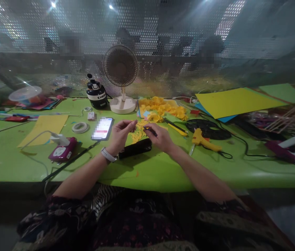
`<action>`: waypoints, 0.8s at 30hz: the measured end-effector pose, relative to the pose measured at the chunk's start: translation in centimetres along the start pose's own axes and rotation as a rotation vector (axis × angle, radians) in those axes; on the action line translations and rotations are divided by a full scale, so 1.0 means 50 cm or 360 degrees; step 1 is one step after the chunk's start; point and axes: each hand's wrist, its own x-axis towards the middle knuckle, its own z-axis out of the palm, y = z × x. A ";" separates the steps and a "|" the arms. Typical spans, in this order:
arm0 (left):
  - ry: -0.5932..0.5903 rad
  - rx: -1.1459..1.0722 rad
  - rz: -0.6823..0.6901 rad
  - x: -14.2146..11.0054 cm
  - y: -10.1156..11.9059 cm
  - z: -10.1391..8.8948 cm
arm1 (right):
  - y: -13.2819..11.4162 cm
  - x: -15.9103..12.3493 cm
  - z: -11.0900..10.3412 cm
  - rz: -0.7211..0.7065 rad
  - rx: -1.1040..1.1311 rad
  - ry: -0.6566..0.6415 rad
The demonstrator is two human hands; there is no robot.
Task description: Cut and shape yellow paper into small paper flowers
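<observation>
My left hand (pixel 121 135), with a pale watch at the wrist, is closed in a pinch; whatever lies between its fingertips is too small to make out. Close beside it, my right hand (pixel 161 136) grips a small dark tool (pixel 150 130) whose tip points toward the left fingers. Beneath both hands lie yellow paper scraps (pixel 137 136). A black pouch (pixel 136 148) rests on the table just below them. Yellow paper flowers (pixel 160 107) are heaped in a tray behind. To the right sit a yellow utility knife (pixel 176 127) and a yellow glue gun (pixel 202 141).
A phone (pixel 102 129), a tape roll (pixel 80 127) and a purple power adapter (pixel 63 150) lie left on the green table (pixel 147 174). A fan (pixel 122 104) and bottle (pixel 96 96) stand behind. Coloured sheets (pixel 236 101), a black disc (pixel 207 129) and cables occupy the right.
</observation>
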 end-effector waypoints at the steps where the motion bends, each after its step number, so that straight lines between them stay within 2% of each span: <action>1: 0.0008 -0.0006 0.0003 0.003 0.000 -0.002 | 0.000 0.000 0.000 0.0014 -0.0013 -0.0003; 5: 0.0088 -0.0048 -0.0026 0.013 0.005 -0.005 | 0.000 0.002 -0.004 0.0049 -0.0018 -0.0003; 8: 0.0137 -0.0087 -0.0138 0.017 0.013 -0.006 | -0.003 0.006 -0.015 0.0168 0.0146 0.0074; 10: 0.0079 -0.0086 -0.0237 0.016 0.017 -0.007 | -0.009 0.010 -0.025 0.0306 0.0374 0.0146; 13: -0.0146 -0.0066 -0.0353 0.008 0.019 -0.007 | -0.022 0.016 -0.038 0.0475 0.0723 0.0158; 17: -0.0394 -0.0079 -0.0450 -0.005 0.018 -0.002 | -0.042 0.021 -0.043 0.0642 0.1052 -0.0052; 21: -0.0497 -0.0046 -0.0455 -0.012 0.016 0.003 | -0.054 0.023 -0.044 0.0830 0.1344 -0.0276; 24: -0.0524 -0.0014 -0.0399 -0.013 0.014 0.004 | -0.060 0.022 -0.043 0.0897 0.1383 -0.0350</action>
